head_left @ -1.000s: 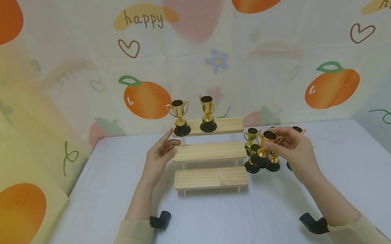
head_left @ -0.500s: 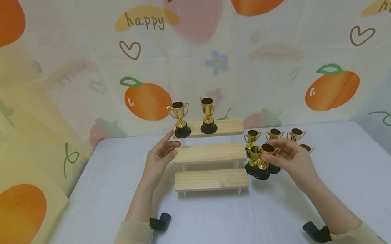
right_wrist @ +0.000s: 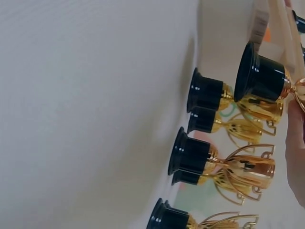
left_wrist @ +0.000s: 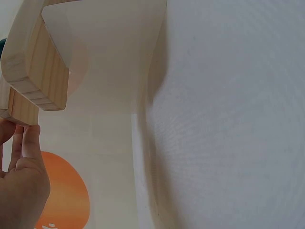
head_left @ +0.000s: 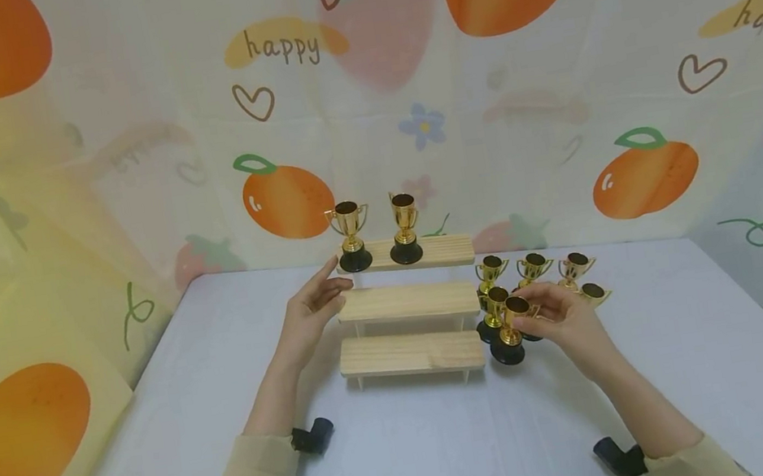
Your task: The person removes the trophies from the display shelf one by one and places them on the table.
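My right hand (head_left: 564, 318) pinches a small gold trophy cup (head_left: 516, 307) by its cup, with its black base hanging down just right of the lowest shelf. In the right wrist view that trophy's black base (right_wrist: 264, 76) is tilted, and part of the cup is cut off. My left hand (head_left: 311, 310) touches the left end of a three-tier wooden display stand (head_left: 406, 300), its fingers fairly straight. The left wrist view shows fingertips (left_wrist: 32, 131) against a plank's end. Two trophies, left (head_left: 348, 226) and middle (head_left: 405, 222), stand upright on the top tier.
Several more gold trophies (head_left: 533, 264) stand close together on the white tabletop (head_left: 414, 455) right of the stand, partly behind my right hand. Behind everything hangs a fruit-print cloth (head_left: 513, 78). Black wrist mounts sit on the left (head_left: 313, 437) and right (head_left: 620, 457) wrists.
My right hand has brought the pinched trophy slightly left and down, away from the standing group toward the stand's lower right. The left hand stays in place at the stand.
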The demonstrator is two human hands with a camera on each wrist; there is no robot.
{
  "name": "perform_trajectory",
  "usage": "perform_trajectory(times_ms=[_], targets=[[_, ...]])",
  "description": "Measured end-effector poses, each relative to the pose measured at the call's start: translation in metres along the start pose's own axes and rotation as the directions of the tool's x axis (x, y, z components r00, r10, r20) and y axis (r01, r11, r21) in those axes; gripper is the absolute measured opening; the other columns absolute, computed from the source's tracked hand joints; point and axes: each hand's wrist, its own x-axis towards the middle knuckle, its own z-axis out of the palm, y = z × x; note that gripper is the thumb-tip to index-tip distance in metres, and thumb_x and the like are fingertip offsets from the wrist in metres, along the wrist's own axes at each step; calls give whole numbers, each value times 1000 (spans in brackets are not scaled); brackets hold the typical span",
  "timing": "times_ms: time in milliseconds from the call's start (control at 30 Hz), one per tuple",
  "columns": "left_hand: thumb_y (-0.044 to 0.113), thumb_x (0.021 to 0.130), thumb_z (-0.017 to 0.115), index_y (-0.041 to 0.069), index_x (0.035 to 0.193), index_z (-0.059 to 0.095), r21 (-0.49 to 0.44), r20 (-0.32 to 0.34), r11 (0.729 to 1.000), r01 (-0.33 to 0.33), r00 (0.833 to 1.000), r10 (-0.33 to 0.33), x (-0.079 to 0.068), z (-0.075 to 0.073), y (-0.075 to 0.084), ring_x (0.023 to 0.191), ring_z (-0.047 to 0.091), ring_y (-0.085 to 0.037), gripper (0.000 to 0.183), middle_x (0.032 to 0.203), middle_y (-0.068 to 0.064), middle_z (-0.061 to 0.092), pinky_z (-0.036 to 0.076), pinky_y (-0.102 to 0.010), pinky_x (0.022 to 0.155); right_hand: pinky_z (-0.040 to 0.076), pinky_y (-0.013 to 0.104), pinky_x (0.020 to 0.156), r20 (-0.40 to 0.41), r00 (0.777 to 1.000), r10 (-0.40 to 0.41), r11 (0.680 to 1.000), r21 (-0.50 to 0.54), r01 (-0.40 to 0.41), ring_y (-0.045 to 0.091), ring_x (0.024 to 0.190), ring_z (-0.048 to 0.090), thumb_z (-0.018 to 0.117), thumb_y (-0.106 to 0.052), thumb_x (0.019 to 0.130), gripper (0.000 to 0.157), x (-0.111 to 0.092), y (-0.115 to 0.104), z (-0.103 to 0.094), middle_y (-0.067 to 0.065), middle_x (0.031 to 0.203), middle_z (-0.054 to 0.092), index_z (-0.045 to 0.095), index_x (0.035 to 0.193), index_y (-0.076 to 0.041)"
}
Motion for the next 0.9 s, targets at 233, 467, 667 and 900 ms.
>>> perform_trajectory(times_ms=[233, 467, 667, 900], targets=[[6, 97, 60, 29, 152, 40, -9, 5, 1000, 5, 1000, -5, -1, 0, 1, 115, 60, -6, 63, 129, -21, 61, 48, -11, 95, 54, 16, 84, 42, 997, 64, 998, -24, -63, -6, 100, 61, 78, -21, 85, 47, -1, 5, 2, -21, 105, 62, 59, 124, -4], [7, 97, 60, 30, 152, 40, -1, 4, 1000, 1, 1000, -1, -2, 1, 1, 114, 60, -3, 63, 128, -18, 62, 48, -11, 95, 56, 19, 80, 79, 996, 49, 999, 19, -51, -2, 93, 65, 77, -15, 85, 43, -1, 9, 5, -20, 102, 63, 59, 122, -2], [8, 98, 59, 27, 153, 38, 14, 6, 1000, -12, 1000, 12, -2, 0, 2, 116, 61, -6, 62, 129, -18, 63, 48, -11, 96, 57, 20, 81, 92, 995, 49, 999, 14, -50, -3, 95, 66, 77, -14, 84, 46, 0, 11, 7, -17, 106, 64, 58, 123, 0], [6, 97, 59, 29, 152, 39, 3, 9, 1000, -3, 1000, 3, -2, 0, 1, 121, 60, -17, 62, 131, -22, 61, 47, -11, 96, 57, 21, 82, 118, 990, 74, 997, -7, -74, -2, 94, 66, 76, -15, 85, 46, 1, 11, 8, -4, 111, 65, 56, 124, 0]])
